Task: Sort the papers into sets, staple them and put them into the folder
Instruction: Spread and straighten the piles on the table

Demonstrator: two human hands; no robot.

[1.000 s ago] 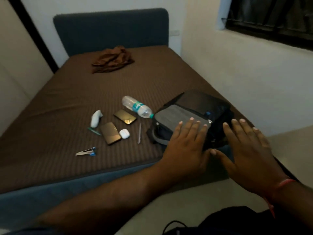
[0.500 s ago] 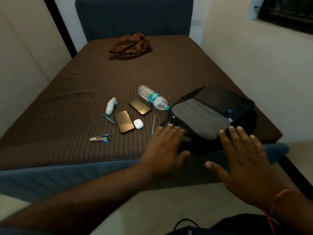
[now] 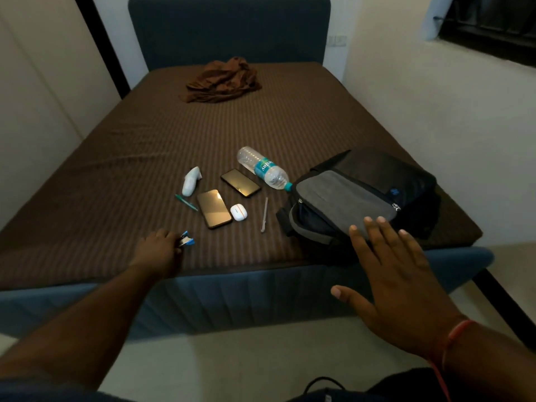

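Open mattress [image 3: 290, 117] between backpack [image 3: 348, 198] and crumpled cloth [image 3: 223, 79]

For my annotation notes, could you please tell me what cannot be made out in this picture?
Head view:
Stapler: mostly hidden under the left hand gripping it.
Papers and folder: none visible; the backpack may hide them.
Right hand: touching the backpack or hovering, unclear.
Water bottle label: partly turned away.

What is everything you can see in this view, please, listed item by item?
bed: one, brown striped sheet, centre
headboard: one, dark blue, far end
cloth: one, brown, near headboard
water bottle: one, clear, teal label, beside backpack
phones: two, dark, mid-bed
earbud case: one, white, beside nearer phone
handheld device: one, white, left of phones
pens: two, green and silver, flanking phones
stapler: one, blue-silver, near edge
backpack: one, black-grey, right side
left hand: one, grips stapler
right hand: one, open, near backpack
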